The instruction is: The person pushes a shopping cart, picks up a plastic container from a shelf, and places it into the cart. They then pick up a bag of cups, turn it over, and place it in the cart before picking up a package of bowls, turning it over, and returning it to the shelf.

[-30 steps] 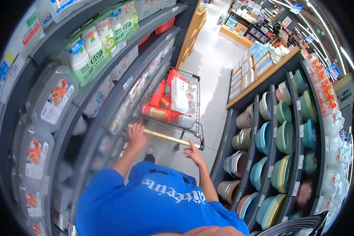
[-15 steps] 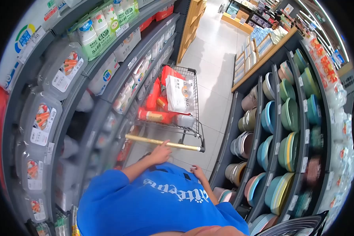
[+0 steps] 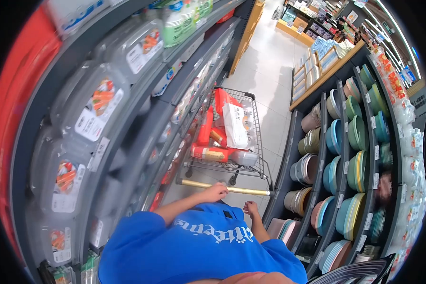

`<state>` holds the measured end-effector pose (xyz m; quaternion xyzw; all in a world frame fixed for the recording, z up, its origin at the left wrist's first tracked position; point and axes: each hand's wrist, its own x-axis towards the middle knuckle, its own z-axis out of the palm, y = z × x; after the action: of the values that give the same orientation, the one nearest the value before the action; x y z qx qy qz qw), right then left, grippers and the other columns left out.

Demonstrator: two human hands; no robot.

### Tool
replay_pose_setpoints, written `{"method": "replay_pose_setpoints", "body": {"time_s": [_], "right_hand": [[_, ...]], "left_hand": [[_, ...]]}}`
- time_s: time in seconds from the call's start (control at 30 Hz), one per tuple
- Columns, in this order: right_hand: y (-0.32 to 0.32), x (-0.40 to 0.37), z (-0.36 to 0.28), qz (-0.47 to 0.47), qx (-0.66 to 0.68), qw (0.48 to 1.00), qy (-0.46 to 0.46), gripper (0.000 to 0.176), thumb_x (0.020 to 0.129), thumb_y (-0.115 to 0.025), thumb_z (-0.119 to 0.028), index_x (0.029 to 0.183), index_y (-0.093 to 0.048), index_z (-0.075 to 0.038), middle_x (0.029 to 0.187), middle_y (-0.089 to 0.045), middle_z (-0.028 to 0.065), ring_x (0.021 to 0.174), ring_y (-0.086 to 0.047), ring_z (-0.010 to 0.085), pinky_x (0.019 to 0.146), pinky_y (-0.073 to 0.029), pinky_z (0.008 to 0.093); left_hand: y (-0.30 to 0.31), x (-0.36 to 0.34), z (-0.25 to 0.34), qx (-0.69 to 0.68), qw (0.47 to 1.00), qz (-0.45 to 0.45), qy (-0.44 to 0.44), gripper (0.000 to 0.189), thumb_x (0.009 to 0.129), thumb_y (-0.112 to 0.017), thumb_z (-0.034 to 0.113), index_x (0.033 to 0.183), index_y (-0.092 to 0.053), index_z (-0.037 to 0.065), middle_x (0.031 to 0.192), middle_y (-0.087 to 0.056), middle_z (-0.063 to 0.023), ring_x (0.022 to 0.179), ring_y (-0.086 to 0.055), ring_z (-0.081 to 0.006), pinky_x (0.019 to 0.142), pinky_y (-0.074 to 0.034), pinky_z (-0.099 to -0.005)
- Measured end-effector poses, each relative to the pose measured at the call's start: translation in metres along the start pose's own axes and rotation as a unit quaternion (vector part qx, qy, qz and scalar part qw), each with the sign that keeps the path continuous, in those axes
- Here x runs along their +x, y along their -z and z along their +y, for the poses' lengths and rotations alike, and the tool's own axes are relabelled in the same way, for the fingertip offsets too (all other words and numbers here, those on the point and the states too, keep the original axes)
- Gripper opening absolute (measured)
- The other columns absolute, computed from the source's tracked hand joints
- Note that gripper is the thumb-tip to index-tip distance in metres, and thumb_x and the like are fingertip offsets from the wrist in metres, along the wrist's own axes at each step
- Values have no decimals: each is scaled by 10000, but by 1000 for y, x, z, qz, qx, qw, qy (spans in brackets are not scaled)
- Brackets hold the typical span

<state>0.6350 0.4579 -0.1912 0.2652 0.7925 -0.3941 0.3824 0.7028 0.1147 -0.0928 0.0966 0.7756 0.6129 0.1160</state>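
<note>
My left hand (image 3: 216, 192) is closed around the gold-coloured handle (image 3: 245, 190) of a wire shopping cart (image 3: 253, 128). Free of the handle, my right hand (image 3: 251, 207) hangs just behind it, near my blue shirt, its fingers loosely bent and apart with nothing visible in them. In the cart's basket lie a white package (image 3: 236, 125) with large letters, several red packages (image 3: 205, 128) and a clear plastic container (image 3: 244, 157).
Close on the left, a shelf holds clear plastic food containers (image 3: 97, 102) and packs of paper cups (image 3: 175, 23). Stacked coloured bowls and basins (image 3: 357, 132) fill the right shelf. A tiled aisle (image 3: 269, 71) runs ahead, with a wooden display (image 3: 317, 66) beyond.
The view has shifted, so the cart and both hands sit further right in the picture. Left-side containers appear larger and closer. My left hand stays on the handle.
</note>
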Motion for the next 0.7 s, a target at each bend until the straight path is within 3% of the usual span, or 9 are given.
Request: {"method": "replay_pose_setpoints", "body": {"time_s": [0.1, 0.2, 0.3, 0.37, 0.47, 0.53, 0.6, 0.63, 0.7], "right_hand": [[-67, -7, 30, -13, -53, 998, 11, 314, 918, -639, -203, 1196, -604, -63, 894, -671, 102, 811, -681, 244, 721, -545, 425], [-120, -28, 69, -8, -213, 957, 198, 357, 890, -669, -191, 1202, -628, -23, 888, -693, 118, 803, -674, 222, 701, -548, 406], [-133, -51, 79, -58, -224, 947, 223, 390, 865, -695, -191, 1195, -651, 13, 904, -714, 159, 806, -679, 221, 705, -546, 382], [-133, -59, 82, -24, -186, 967, 170, 380, 864, -700, -184, 1179, -660, 24, 929, -717, 178, 814, -686, 230, 710, -544, 374], [-112, -51, 105, -29, -283, 946, 155, 361, 880, -682, -223, 1132, -677, 36, 937, -724, 171, 793, -687, 240, 714, -539, 377], [-100, -47, 120, -47, -395, 903, 160, 365, 897, -662, -264, 1093, -688, 43, 934, -728, 154, 768, -686, 246, 716, -535, 384], [-94, -70, 121, -76, -404, 875, 257, 383, 901, -650, -305, 1040, -695, 49, 926, -733, 155, 769, -689, 258, 732, -535, 401], [-87, -59, 126, -100, -390, 892, 204, 361, 889, -662, -296, 1051, -694, 26, 973, -729, 190, 853, -696, 281, 788, -537, 401], [-83, -70, 136, -50, -354, 914, 195, 402, 838, -714, -322, 1100, -687, -19, 1009, -714, 230, 950, -687, 353, 859, -533, 416]], "left_hand": [[-10, -51, -5, 33, 999, 25, -28, 250, 891, -606, 137, 1103, -684, 29, 1237, -598, -222, 1251, -520, -362, 1033, -440, -404], [-16, -97, 4, 42, 998, 48, -26, 237, 893, -604, 132, 1097, -693, 49, 1264, -590, -222, 1271, -512, -359, 1015, -456, -415], [-13, -134, 8, 62, 997, 32, -18, 216, 896, -602, 131, 1072, -697, 50, 1209, -624, -210, 1251, -529, -342, 985, -475, -419], [-20, -151, 4, 64, 996, 51, -32, 201, 895, -604, 133, 1050, -698, 47, 1158, -651, -198, 1199, -574, -330, 966, -485, -421], [-20, -158, -12, -38, 995, -61, 64, 223, 931, -601, 147, 1091, -675, 11, 1232, -615, -197, 1118, -629, -257, 910, -513, -373], [3, -174, 14, -234, 953, -48, 185, 271, 982, -559, 176, 1198, -613, 22, 1183, -639, -194, 1090, -639, -237, 887, -559, -409], [1, -191, -2, -450, 858, 7, 250, 312, 1002, -548, 193, 1275, -565, 43, 1212, -631, -198, 1104, -629, -244, 896, -572, -450], [-1, -193, -5, -500, 829, 4, 253, 387, 1015, -543, 251, 1350, -496, 62, 1257, -614, -222, 1121, -626, -276, 969, -530, -548], [12, -201, -25, -623, 730, -42, 278, 408, 1027, -517, 288, 1361, -475, 58, 1294, -597, -229, 1134, -623, -287, 1011, -502, -541]]}}
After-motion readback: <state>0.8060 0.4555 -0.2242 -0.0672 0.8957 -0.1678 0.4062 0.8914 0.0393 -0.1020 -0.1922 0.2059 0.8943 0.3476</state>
